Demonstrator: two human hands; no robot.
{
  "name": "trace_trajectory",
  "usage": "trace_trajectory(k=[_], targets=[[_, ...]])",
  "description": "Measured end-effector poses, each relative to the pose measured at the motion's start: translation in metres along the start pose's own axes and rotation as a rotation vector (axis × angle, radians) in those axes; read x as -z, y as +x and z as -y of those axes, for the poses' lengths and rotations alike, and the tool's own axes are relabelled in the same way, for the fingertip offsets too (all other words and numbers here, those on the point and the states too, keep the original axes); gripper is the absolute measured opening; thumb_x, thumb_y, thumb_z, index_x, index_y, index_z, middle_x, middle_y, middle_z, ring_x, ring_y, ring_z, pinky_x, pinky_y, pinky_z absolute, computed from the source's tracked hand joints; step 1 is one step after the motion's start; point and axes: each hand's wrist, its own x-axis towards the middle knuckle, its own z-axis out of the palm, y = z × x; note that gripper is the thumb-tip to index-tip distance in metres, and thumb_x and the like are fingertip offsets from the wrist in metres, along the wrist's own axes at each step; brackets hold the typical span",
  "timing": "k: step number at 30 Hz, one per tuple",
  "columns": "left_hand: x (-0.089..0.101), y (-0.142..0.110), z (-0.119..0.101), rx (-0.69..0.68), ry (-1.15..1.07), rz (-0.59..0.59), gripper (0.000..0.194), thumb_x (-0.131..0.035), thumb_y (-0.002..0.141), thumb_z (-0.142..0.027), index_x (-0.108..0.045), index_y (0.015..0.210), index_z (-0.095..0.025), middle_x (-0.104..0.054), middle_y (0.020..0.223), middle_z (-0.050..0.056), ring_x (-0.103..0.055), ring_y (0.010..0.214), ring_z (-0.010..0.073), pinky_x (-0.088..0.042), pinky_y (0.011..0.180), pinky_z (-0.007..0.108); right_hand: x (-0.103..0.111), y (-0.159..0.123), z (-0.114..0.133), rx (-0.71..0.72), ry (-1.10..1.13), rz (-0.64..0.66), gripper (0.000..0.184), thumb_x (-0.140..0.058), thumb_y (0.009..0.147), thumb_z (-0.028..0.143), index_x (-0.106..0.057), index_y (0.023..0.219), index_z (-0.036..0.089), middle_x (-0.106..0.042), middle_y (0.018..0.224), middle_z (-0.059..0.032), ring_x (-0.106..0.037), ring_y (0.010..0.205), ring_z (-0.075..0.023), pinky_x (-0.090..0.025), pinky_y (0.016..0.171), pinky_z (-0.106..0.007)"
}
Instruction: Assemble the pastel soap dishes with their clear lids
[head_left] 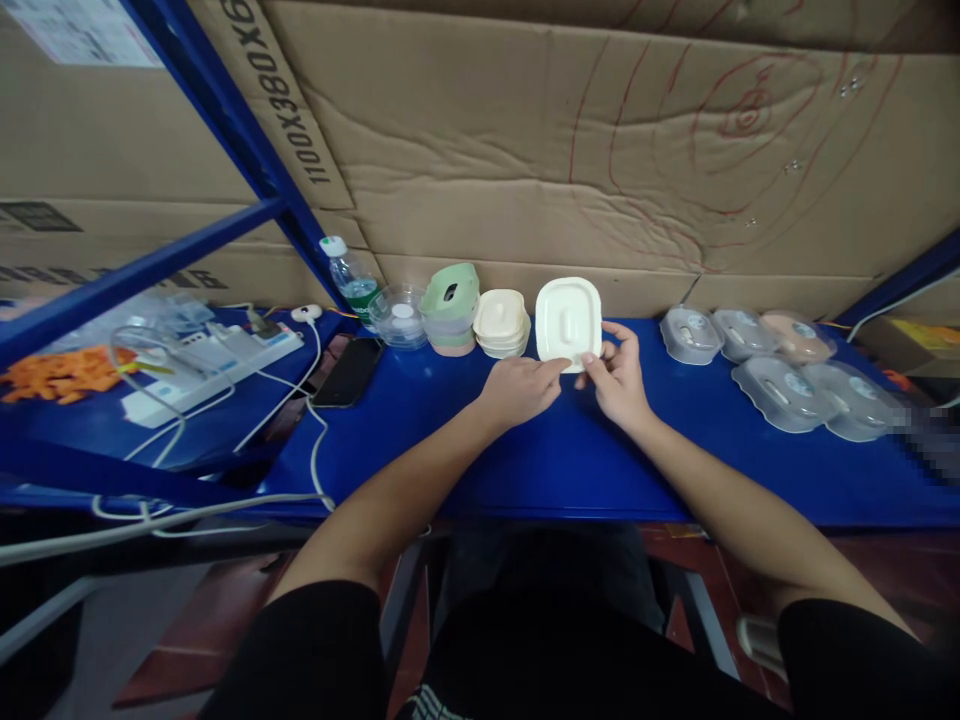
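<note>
A cream square lid (559, 318) with rounded corners and a raised bar in its middle is held up above the blue table, its broad face turned to me. My right hand (621, 385) grips its lower right corner, thumb in front and fingers behind. At the lower edge, my left hand (523, 390) is closed, with a finger against the lid; part of its grip is hidden. Just left of the lid stands a stack of similar cream lids (501, 322). Beside that stack is a pile of green, clear and pink container parts (451, 310).
Clear round bowls (400, 318), a water bottle (352, 282) and a black phone (348, 372) lie further left. Several lidded clear containers (784, 393) stand at the right. A power strip (214, 375) with cables is beyond the blue frame post. Cardboard (480, 130) walls the back.
</note>
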Motion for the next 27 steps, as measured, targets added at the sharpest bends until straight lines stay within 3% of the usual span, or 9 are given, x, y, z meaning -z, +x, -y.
trace_trajectory(k=[4,8,11,14,19,22,27], targets=[[-0.002,0.0,0.001,0.007,-0.035,-0.009,0.036,-0.047,0.111,-0.041,-0.077,0.121,-0.024,-0.082,0.092,0.01,-0.076,0.082,0.0221,-0.054,0.071,0.035,-0.003,0.0,-0.001,-0.04,0.007,0.082,0.094,-0.056,0.095,0.066,-0.002,0.167,0.038,-0.065,0.102,-0.0049,-0.072,0.076,-0.026,-0.067,0.078,-0.051],[-0.001,0.003,0.018,0.144,0.02,0.004,0.038,-0.047,0.111,-0.044,-0.076,0.122,-0.022,-0.082,0.096,0.011,-0.077,0.086,0.0241,-0.054,0.074,0.034,0.003,0.003,-0.007,0.025,-0.007,0.177,0.101,-0.063,0.093,0.066,-0.004,0.17,0.038,-0.068,0.127,-0.0087,-0.075,0.084,-0.0241,-0.067,0.085,-0.048],[0.005,0.004,0.038,0.279,0.068,0.021,0.038,-0.049,0.11,-0.045,-0.075,0.128,-0.023,-0.083,0.103,0.012,-0.077,0.091,0.0262,-0.054,0.076,0.033,0.009,0.005,-0.011,0.083,-0.068,0.2,0.095,-0.068,0.093,0.06,-0.017,0.17,0.035,-0.067,0.135,-0.0105,-0.075,0.083,-0.0226,-0.066,0.084,-0.048],[0.013,0.004,0.054,0.406,0.114,0.055,0.038,-0.05,0.109,-0.044,-0.074,0.131,-0.024,-0.083,0.106,0.012,-0.078,0.094,0.0279,-0.053,0.078,0.034,0.013,0.008,-0.015,0.108,-0.136,0.205,0.087,-0.069,0.093,0.057,-0.03,0.166,0.029,-0.069,0.129,-0.0109,-0.072,0.076,-0.0203,-0.065,0.076,-0.045],[0.018,0.005,0.065,0.553,0.155,0.133,0.039,-0.05,0.109,-0.038,-0.071,0.138,-0.024,-0.083,0.105,0.013,-0.078,0.096,0.032,-0.054,0.082,0.038,0.018,0.01,-0.018,0.132,-0.233,0.211,0.078,-0.067,0.093,0.058,-0.04,0.16,0.026,-0.071,0.128,-0.0113,-0.073,0.079,-0.0209,-0.063,0.073,-0.042],[0.016,0.007,0.065,0.564,0.148,0.151,0.042,-0.049,0.108,-0.037,-0.069,0.142,-0.023,-0.082,0.109,0.014,-0.078,0.098,0.033,-0.054,0.085,0.04,0.025,0.012,-0.019,0.169,-0.308,0.2,0.072,-0.065,0.095,0.059,-0.046,0.156,0.027,-0.071,0.131,-0.0123,-0.074,0.094,-0.0255,-0.063,0.08,-0.045],[0.01,0.008,0.069,0.578,0.129,0.173,0.046,-0.05,0.108,-0.045,-0.069,0.144,-0.023,-0.082,0.11,0.016,-0.077,0.102,0.0354,-0.055,0.088,0.043,0.04,0.018,-0.02,0.26,-0.458,0.123,0.061,-0.062,0.097,0.055,-0.054,0.15,0.026,-0.071,0.132,-0.0124,-0.07,0.115,-0.0305,-0.056,0.105,-0.053]])
